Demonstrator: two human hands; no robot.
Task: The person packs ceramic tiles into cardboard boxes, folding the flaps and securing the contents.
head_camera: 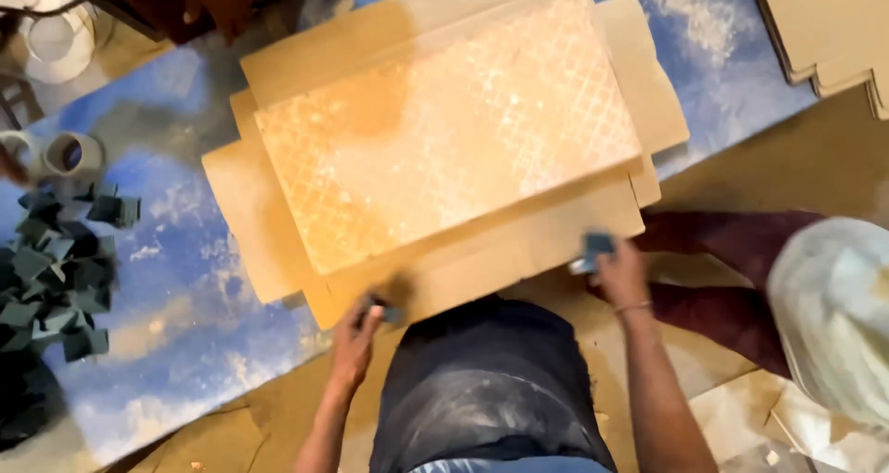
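Brown flat cardboard sheets (519, 242) lay stacked on the blue, dust-streaked table (194, 316), topped by a pale panel with a lattice pattern (444, 130). At the stack's near edge, the left hand (356, 329) pinched a small dark block (389, 314) against the cardboard, while the right hand (619, 274) gripped a small blue-grey square pad (595, 248) at the near right corner. A heap of similar dark square pieces (60, 279) sat far left on the table.
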